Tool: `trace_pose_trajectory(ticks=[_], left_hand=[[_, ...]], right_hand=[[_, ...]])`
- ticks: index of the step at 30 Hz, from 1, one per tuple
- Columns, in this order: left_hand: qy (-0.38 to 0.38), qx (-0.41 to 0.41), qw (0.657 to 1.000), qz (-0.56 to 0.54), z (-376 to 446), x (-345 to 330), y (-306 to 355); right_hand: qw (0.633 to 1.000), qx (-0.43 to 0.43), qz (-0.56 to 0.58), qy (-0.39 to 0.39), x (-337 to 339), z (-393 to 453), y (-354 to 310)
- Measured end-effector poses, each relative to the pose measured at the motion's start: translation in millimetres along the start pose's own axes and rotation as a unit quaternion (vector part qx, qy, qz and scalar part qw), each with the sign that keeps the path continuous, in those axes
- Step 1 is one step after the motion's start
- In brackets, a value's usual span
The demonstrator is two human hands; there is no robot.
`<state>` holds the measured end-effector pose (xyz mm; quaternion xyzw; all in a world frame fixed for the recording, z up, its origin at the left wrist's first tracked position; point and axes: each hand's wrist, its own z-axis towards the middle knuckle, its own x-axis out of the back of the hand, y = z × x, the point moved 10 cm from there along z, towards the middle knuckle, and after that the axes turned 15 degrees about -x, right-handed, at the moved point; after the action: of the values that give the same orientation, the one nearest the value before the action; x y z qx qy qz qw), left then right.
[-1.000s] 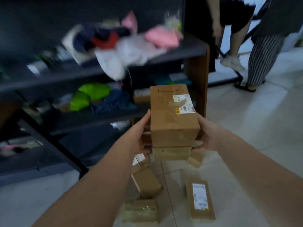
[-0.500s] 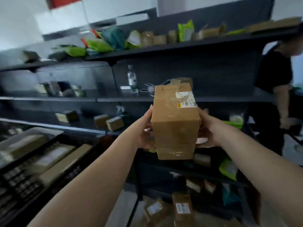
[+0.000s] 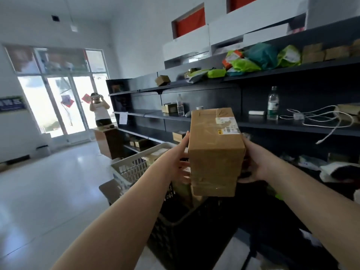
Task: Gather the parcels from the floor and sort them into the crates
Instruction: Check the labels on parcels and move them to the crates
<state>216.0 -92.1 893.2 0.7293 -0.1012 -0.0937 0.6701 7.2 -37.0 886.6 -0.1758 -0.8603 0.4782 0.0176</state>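
I hold a stack of brown cardboard parcels (image 3: pixel 214 151) in front of me at chest height. The top box carries a white shipping label, and a smaller taped box sits under it. My left hand (image 3: pixel 180 164) grips the stack's left side and my right hand (image 3: pixel 253 162) grips its right side. Directly below the stack stands a black plastic crate (image 3: pixel 187 227). Behind that one, a white crate (image 3: pixel 128 168) holds several parcels.
Dark shelving (image 3: pixel 272 125) runs along the right with parcels, bags, bottles and a white cable. A person (image 3: pixel 99 110) stands by the glass door at the far left. Open tiled floor (image 3: pixel 48 191) lies to my left.
I have turned left and looked up with the stack still in both hands. The floor parcels have left the view, and the crates and the doorway have come into it.
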Motion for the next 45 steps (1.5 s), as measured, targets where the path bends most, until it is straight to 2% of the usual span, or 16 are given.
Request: trace_pose_trajectory(ticks=[4, 10, 16, 21, 28, 35, 45], left_hand=[[0.011, -0.020, 1.000, -0.001, 8, 88, -1], [0.002, -0.027, 1.000, -0.010, 45, 175, -5], [0.020, -0.018, 1.000, 0.000, 124, 251, -3], [0.000, -0.023, 0.999, 0.037, 210, 297, 11], [-0.056, -0.028, 0.996, 0.056, 312, 317, 24], [-0.153, 0.000, 0.987, 0.047, 408, 310, -10], [-0.269, 0.119, 0.955, 0.039, 511, 288, -83]], right_hand=[[1.000, 0.007, -0.002, -0.020, -91, 13, 7], [1.000, 0.001, -0.008, -0.010, -179, 54, 4], [1.000, 0.005, 0.001, -0.009, -255, 117, -25], [1.000, 0.023, -0.007, -0.010, -305, 186, -63], [0.999, 0.012, 0.038, 0.027, -337, 262, -105], [0.985, -0.019, 0.088, 0.145, -337, 338, -98], [0.939, -0.064, 0.155, 0.300, -331, 406, -70]])
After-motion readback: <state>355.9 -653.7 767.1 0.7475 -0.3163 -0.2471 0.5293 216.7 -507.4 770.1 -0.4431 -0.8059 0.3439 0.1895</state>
